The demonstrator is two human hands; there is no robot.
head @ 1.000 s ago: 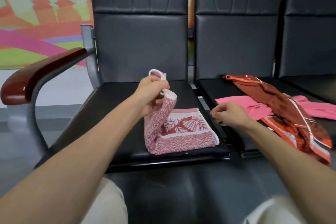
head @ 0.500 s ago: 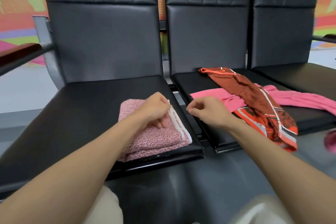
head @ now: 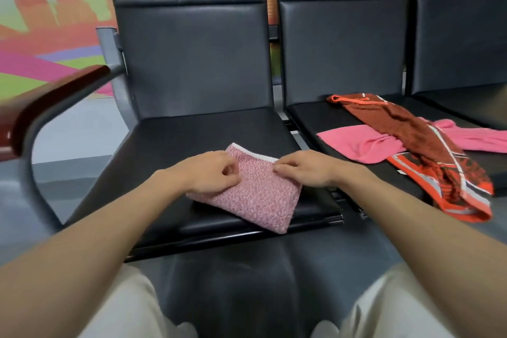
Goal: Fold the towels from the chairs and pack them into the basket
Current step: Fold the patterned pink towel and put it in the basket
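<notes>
The folded towel (head: 258,195) overhangs the seat (head: 192,134) front edge, left hand (head: 208,173) and right hand (head: 304,167) both pinching its sides.

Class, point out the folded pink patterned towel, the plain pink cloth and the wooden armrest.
Folded pink patterned towel (head: 260,195): head view, middle of top layer.
Plain pink cloth (head: 359,145): head view, its left flat part.
Wooden armrest (head: 60,93): head view, top surface.
</notes>
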